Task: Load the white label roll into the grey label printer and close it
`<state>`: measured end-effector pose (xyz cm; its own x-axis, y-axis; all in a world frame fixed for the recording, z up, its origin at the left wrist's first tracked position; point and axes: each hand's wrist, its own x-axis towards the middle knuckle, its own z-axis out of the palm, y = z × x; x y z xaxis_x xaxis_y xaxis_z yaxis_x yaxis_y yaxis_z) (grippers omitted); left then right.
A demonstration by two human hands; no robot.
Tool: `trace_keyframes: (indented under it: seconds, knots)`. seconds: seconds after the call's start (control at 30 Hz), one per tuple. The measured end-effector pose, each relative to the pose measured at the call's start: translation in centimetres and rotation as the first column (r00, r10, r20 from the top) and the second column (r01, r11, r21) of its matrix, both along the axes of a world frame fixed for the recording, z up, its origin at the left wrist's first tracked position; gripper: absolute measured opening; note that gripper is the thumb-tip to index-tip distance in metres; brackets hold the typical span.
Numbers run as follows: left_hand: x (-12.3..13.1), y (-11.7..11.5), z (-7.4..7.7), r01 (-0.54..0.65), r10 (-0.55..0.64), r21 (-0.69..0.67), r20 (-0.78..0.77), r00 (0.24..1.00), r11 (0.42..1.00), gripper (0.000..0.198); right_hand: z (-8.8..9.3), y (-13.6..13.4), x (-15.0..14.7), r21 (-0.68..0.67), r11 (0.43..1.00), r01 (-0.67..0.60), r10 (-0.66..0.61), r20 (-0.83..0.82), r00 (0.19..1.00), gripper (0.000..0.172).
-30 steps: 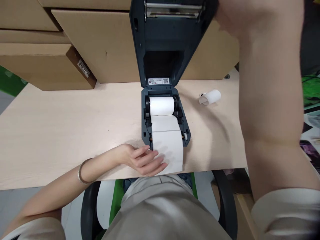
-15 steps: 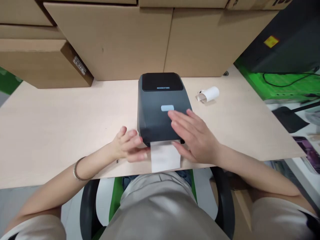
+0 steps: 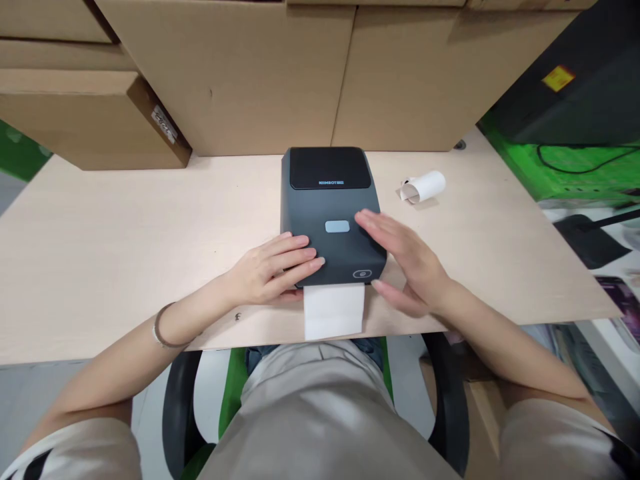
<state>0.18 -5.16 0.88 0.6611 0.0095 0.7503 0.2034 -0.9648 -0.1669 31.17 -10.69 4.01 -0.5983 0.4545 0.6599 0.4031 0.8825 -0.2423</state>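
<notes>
A dark grey label printer (image 3: 327, 200) stands shut in the middle of the pale wooden table (image 3: 125, 227). A strip of white label paper (image 3: 334, 310) sticks out of its front slot and reaches the table's near edge. My left hand (image 3: 273, 270) lies flat on the printer's front left corner, fingers stretched out. My right hand (image 3: 407, 263) is open beside the printer's right side, fingers together and pointing at the lid, holding nothing.
A small curled roll of white paper (image 3: 424, 187) lies on the table right of the printer. Cardboard boxes (image 3: 240, 73) line the back edge. A black case (image 3: 565, 93) and green surface (image 3: 575, 173) lie at the right. My chair (image 3: 175, 400) is below.
The printer's lid, open a second ago, is now shut. My right hand came down from the lid to the printer's right side. My left hand moved from the paper onto the printer's front corner.
</notes>
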Motion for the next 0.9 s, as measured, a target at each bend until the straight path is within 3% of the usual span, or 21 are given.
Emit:
trace_keyframes:
  seconds: [0.1,0.27,0.53,0.7,0.9]
  knots:
    - [-0.1,0.3,0.0,0.024,-0.024,-0.064,0.001,1.0,0.998,0.068,-0.6,1.6,0.9,0.012,1.0,-0.008,0.007,0.031,0.999,0.071]
    - [-0.1,1.1,-0.6,0.056,-0.058,-0.174,-0.005,0.998,0.983,0.089,-2.9,2.3,0.5,0.074,0.997,0.0,0.004,-0.057,0.998,0.064]
    - [0.5,1.3,-1.3,0.035,-0.03,-0.098,0.05,0.998,0.995,0.082,-4.7,2.2,-0.9,0.143,0.987,0.069,-0.039,-0.203,0.978,0.059]
    - [1.0,1.3,-1.6,0.054,-0.045,-0.082,0.108,0.993,0.995,0.077,-5.4,2.2,-1.2,0.153,0.978,0.142,-0.108,-0.212,0.971,0.061]
    - [1.1,1.2,-1.8,0.006,0.003,-0.087,0.101,0.995,0.996,0.078,-4.9,2.3,-1.3,0.187,0.972,0.141,-0.093,-0.241,0.966,0.059]
